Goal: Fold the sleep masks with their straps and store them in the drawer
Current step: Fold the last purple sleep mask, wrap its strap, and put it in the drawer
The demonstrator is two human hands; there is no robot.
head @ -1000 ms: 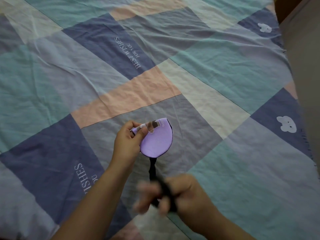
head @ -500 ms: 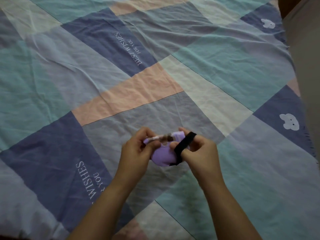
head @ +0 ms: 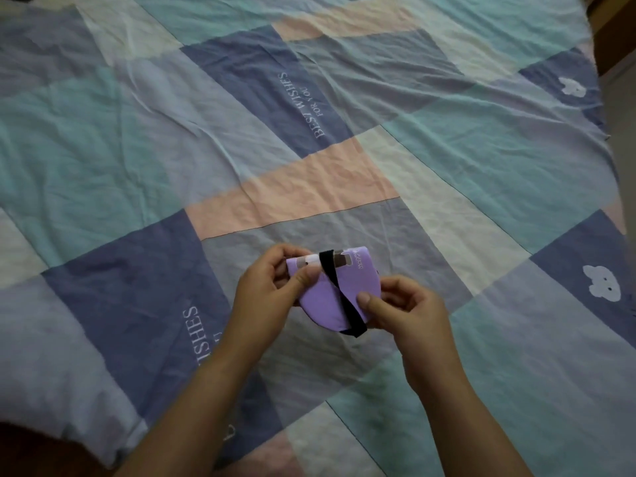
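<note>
We pinch the folded lilac fabric sleep mask (head: 339, 292) between both hands' fingers (head: 304, 278), its black elastic strap (head: 339, 294) crossing diagonally between them.

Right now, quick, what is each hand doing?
Left hand: closed, pinching the folded purple sleep mask.
Right hand: closed, holding the mask's other edge by the black strap.

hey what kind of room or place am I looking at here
Most likely a bedroom: the hands fold a purple sleep mask over a wide patchwork bedsheet printed "BEST WISHES FOR YOU", wrinkled as on a bed.
</note>
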